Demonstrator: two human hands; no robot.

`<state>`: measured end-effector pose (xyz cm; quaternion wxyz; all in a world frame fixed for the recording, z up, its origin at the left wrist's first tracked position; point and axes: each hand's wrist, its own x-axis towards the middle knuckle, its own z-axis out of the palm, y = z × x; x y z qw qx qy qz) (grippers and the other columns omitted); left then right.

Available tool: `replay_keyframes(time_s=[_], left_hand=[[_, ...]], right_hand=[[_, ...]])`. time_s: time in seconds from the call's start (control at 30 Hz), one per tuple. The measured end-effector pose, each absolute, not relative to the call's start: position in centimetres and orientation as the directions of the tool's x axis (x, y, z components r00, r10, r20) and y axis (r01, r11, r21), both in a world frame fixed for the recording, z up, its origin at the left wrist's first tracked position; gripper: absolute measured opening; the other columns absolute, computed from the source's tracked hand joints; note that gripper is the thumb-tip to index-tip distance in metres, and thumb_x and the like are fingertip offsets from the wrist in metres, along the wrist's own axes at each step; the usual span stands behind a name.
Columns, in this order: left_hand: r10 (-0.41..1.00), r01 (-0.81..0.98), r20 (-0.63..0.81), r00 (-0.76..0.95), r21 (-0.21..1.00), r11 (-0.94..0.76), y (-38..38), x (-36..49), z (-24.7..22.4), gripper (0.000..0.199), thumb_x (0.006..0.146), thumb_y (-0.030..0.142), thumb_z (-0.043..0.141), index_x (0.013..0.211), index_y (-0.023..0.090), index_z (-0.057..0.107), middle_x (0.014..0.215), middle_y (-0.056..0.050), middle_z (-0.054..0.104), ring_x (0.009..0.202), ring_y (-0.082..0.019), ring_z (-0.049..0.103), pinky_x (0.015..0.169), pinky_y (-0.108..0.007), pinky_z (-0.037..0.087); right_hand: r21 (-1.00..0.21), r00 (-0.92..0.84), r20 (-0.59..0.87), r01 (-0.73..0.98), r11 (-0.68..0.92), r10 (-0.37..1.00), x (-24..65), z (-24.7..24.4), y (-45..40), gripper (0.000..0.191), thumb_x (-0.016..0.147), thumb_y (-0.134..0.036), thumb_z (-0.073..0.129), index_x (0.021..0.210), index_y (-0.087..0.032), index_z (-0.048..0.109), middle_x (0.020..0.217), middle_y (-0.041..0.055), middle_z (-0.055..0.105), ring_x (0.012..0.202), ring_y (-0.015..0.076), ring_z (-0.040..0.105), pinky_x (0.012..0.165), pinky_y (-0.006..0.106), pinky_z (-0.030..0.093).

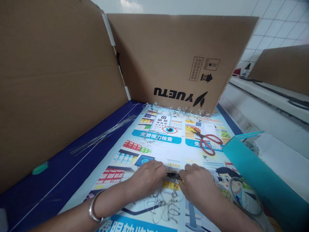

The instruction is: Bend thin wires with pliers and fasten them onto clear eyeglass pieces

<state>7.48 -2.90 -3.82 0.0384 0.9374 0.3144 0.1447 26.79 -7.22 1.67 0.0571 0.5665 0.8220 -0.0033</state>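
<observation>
My left hand [151, 176] is closed near the middle of the printed sheet [166, 154], its fingertips pinched at the tip of a small dark tool [173, 175]. What it pinches there is too small to make out. My right hand [196, 180] is wrapped round the same tool, which looks like pliers with a yellowish handle. Thin wire pieces with loops [166, 206] hang or lie just below the two hands. Red-handled scissors [210, 141] lie open on the sheet beyond my right hand.
Cardboard panels [178, 58] stand at the back and left. Wire pieces [178, 111] line the back panel's foot. Straight wires [103, 133] lie on the blue surface at left. A teal box [263, 180] holding wire and a wire coil [245, 196] are at right.
</observation>
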Motion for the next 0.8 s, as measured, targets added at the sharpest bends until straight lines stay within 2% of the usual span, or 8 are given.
replay_keyframes(time_s=[0.33,0.43,0.63,0.8], left_hand=[[0.523,0.515,0.275,0.807,0.107,-0.851,-3.1,7.6,-3.2,0.016,0.075,0.004,0.040,0.078,0.017,0.050,0.074,-0.005,0.057,0.067,-0.018,0.050,0.061,-0.031,0.042],[0.541,0.518,0.306,0.783,0.158,-0.840,-2.9,7.6,-3.2,0.015,0.077,0.007,0.041,0.078,0.017,0.051,0.073,-0.004,0.057,0.067,-0.017,0.051,0.060,-0.029,0.042],[0.701,0.622,0.291,0.652,0.323,-0.713,-2.4,7.3,-3.1,0.015,0.088,0.019,0.038,0.080,0.018,0.050,0.072,-0.002,0.059,0.068,-0.015,0.053,0.061,-0.026,0.040],[0.747,0.636,0.282,0.602,0.397,-0.662,-2.0,7.0,-3.1,0.012,0.086,0.018,0.039,0.078,0.018,0.049,0.070,-0.001,0.057,0.063,-0.014,0.051,0.057,-0.024,0.036]], right_hand=[[0.038,-0.355,-0.079,0.933,0.359,0.931,26.9,1.5,-7.2,0.014,0.080,-0.024,0.049,0.077,-0.020,0.062,0.077,0.0057,0.059,0.075,0.0202,0.054,0.059,0.028,0.033],[0.039,-0.372,-0.056,0.926,0.375,0.926,27.1,1.6,-7.1,0.013,0.081,-0.024,0.049,0.078,-0.020,0.061,0.079,0.0052,0.059,0.077,0.0200,0.053,0.062,0.029,0.033],[0.043,-0.354,0.008,0.934,0.354,0.935,27.8,2.3,-6.4,0.017,0.083,-0.029,0.047,0.078,-0.021,0.060,0.080,0.0048,0.057,0.080,0.0202,0.050,0.067,0.031,0.032],[0.068,-0.317,0.029,0.947,0.315,0.948,28.9,3.4,-5.9,0.018,0.082,-0.032,0.046,0.078,-0.021,0.060,0.079,0.0039,0.057,0.080,0.0207,0.050,0.066,0.030,0.031]])
